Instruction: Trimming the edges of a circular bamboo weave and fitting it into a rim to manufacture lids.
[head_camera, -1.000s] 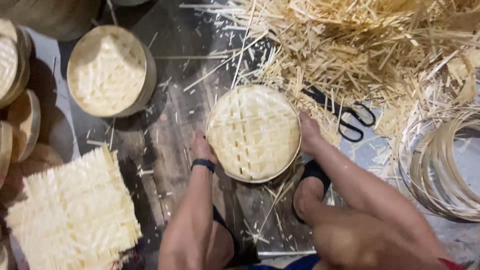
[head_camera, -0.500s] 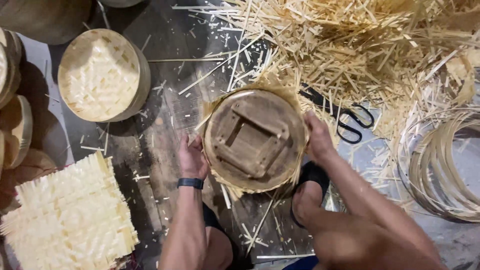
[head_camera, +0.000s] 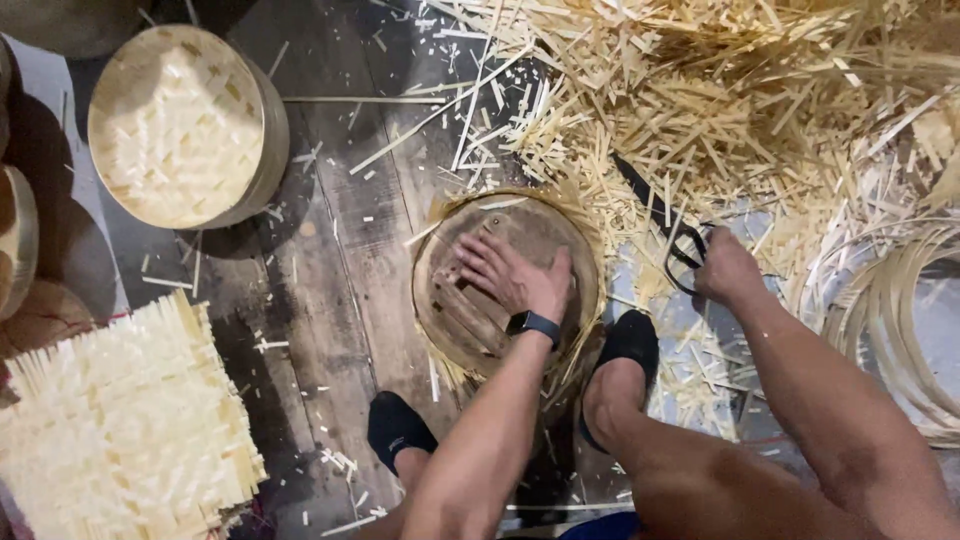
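Observation:
My left hand (head_camera: 508, 275) lies flat, fingers spread, on a round wooden form (head_camera: 470, 300) set over a woven bamboo mat whose frayed edges stick out around it. A dark watch sits on that wrist. My right hand (head_camera: 725, 268) is off to the right, closed around the handles of black scissors (head_camera: 662, 218) that lie on the floor among bamboo strips. My feet in black socks rest just below the form.
A finished round bamboo steamer lid (head_camera: 180, 125) stands at upper left. A square woven bamboo mat (head_camera: 115, 430) lies at lower left. A big heap of bamboo strips (head_camera: 740, 90) fills the upper right, and coiled bamboo hoops (head_camera: 900, 320) lie at the right edge.
The woven disc was turned over with both hands, showing the wooden form. My left hand then moved on top of the form, and my right hand left it and went to the scissors.

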